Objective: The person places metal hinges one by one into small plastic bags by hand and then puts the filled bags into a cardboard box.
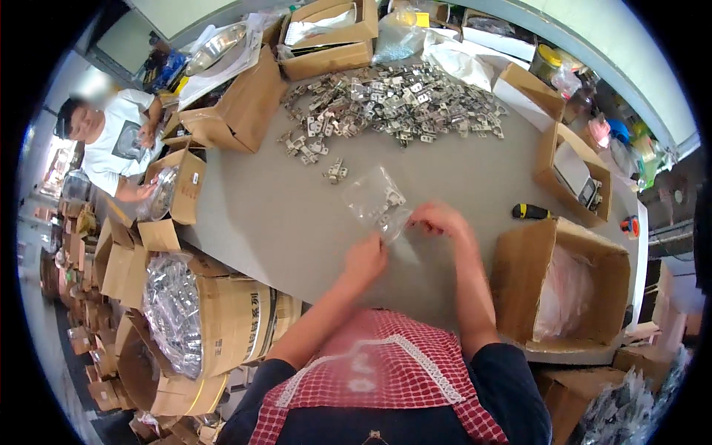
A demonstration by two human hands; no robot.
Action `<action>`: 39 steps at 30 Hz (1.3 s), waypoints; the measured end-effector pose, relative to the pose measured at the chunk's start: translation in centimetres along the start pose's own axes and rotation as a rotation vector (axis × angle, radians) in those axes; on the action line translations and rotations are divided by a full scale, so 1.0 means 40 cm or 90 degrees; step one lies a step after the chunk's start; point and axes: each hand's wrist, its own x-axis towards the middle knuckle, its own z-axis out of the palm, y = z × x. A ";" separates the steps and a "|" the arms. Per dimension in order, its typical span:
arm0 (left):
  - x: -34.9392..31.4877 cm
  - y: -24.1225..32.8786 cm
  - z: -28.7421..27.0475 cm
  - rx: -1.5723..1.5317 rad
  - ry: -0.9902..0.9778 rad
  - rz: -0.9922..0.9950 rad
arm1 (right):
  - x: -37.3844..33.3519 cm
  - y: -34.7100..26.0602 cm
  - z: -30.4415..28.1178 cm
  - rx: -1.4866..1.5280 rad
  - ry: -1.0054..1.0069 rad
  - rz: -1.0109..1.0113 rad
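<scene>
A clear plastic bag (365, 194) with silvery metal hinge parts in it lies over the grey tabletop in front of me. My left hand (366, 256) is closed, pinching the bag's near edge. At the bag's right side, my right hand (440, 219) has its fingers bent and pressed together on the bag's edge. Just beyond the bag is a loose metal hinge (336, 171). Farther back spreads a wide pile of similar metal hinges (408, 104).
An open cardboard box (512, 278) with pinkish plastic stands at the right, near a black-and-yellow tool (531, 212). To the left, a carton (230, 319) holds filled clear bags (172, 311). Another person (122, 141) works at the far left. More boxes line the table's far edge.
</scene>
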 end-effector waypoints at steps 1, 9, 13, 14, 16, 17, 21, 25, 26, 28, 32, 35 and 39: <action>-0.002 -0.003 -0.007 0.009 0.030 0.023 | 0.048 0.014 -0.042 0.026 0.116 -0.034; 0.001 0.032 -0.040 -0.016 0.070 0.009 | 0.433 0.040 -0.286 0.536 0.378 -0.114; -0.032 0.008 -0.045 -0.046 0.004 -0.106 | 0.352 -0.028 -0.169 0.645 0.540 -0.294; -0.039 0.013 -0.052 -0.067 -0.005 -0.134 | 0.291 -0.025 -0.147 0.647 0.541 -0.287; -0.045 0.005 -0.059 -0.096 0.000 -0.134 | 0.185 -0.012 -0.108 0.029 0.953 -0.408; -0.047 -0.001 -0.061 -0.126 0.010 -0.132 | 0.124 0.000 -0.085 0.024 0.952 -0.405; -0.050 -0.021 -0.049 -0.152 0.000 -0.127 | -0.049 0.043 -0.008 -0.364 0.786 -0.138; -0.041 -0.010 -0.039 -0.135 0.017 -0.086 | -0.066 0.072 0.057 -0.363 0.525 -0.078; -0.041 -0.003 -0.044 -0.114 0.028 -0.081 | -0.083 0.079 0.063 -0.363 0.529 -0.075; -0.050 -0.002 -0.049 -0.092 0.009 -0.084 | -0.123 0.086 0.086 -0.061 0.507 -0.157; -0.076 -0.003 -0.063 -0.061 -0.020 -0.135 | -0.196 0.107 0.087 -0.186 0.487 0.016; -0.077 0.000 -0.066 -0.070 -0.011 -0.115 | -0.200 0.104 0.146 -0.328 0.309 0.029; -0.069 -0.002 -0.066 -0.087 0.021 -0.097 | -0.135 0.128 0.253 -0.287 0.424 -0.075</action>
